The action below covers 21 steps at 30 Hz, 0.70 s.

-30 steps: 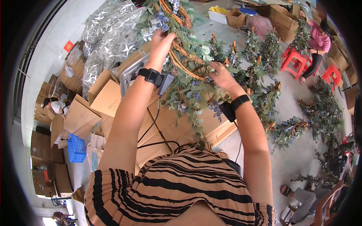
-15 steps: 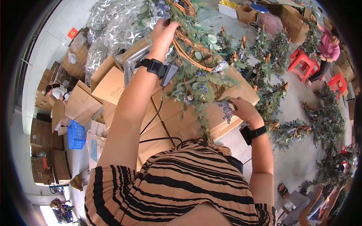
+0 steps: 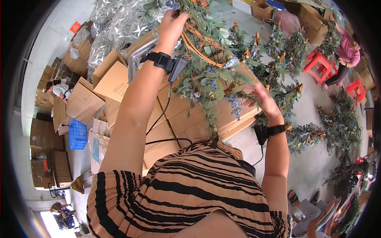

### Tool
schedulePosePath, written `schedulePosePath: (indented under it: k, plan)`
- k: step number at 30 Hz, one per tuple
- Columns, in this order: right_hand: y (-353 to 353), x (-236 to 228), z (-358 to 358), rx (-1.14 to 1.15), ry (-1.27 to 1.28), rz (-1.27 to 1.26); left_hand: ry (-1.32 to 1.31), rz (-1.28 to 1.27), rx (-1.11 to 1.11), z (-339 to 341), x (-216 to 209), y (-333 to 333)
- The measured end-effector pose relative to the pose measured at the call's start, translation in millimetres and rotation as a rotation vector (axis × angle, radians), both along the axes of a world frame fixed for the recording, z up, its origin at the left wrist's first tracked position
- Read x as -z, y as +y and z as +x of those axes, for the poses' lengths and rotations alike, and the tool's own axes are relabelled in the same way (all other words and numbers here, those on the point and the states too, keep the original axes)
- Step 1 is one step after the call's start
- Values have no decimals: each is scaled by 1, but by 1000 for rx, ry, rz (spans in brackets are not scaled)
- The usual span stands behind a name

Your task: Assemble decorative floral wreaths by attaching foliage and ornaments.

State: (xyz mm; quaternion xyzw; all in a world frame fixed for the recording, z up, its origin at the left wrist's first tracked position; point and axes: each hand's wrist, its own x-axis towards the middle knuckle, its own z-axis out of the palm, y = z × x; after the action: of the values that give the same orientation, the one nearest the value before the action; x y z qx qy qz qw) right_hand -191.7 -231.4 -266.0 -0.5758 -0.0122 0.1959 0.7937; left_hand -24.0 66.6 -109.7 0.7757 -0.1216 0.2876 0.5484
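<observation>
A wreath (image 3: 202, 51) of twisted brown vine, green leaves, pine cones and blue berries is held up over cardboard boxes. My left hand (image 3: 171, 29) is closed on its upper left side, with the fingertips partly hidden behind the stems. At the wreath's lower right, my right hand (image 3: 265, 104) has its fingers apart among the outer leaves, beside a hanging blue berry spray (image 3: 235, 106). Whether those fingers touch a leaf is hard to make out. A leafy sprig (image 3: 210, 119) trails down from the wreath toward my striped top.
Closed cardboard boxes (image 3: 190, 115) lie beneath the wreath; an open carton (image 3: 111, 77) stands left of them. More wreaths (image 3: 278, 79) cover the floor at right, near red stools (image 3: 318, 65) and a person in pink (image 3: 349, 50). Silver star decorations (image 3: 119, 31) are piled at upper left.
My right hand has let go of the berry spray, risen slightly and spread its fingers. The spray now hangs free. My left hand keeps its hold, a little higher in view.
</observation>
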Motion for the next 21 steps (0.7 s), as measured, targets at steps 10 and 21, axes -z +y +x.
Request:
schedulePosePath:
  k: [10, 21]
  plan:
    - [12, 117, -4, 166, -362, -168, 67, 18, -7, -1, -3, -5]
    - [41, 56, -4, 359, -882, -602, 64, 3, 32, 5, -4, 2]
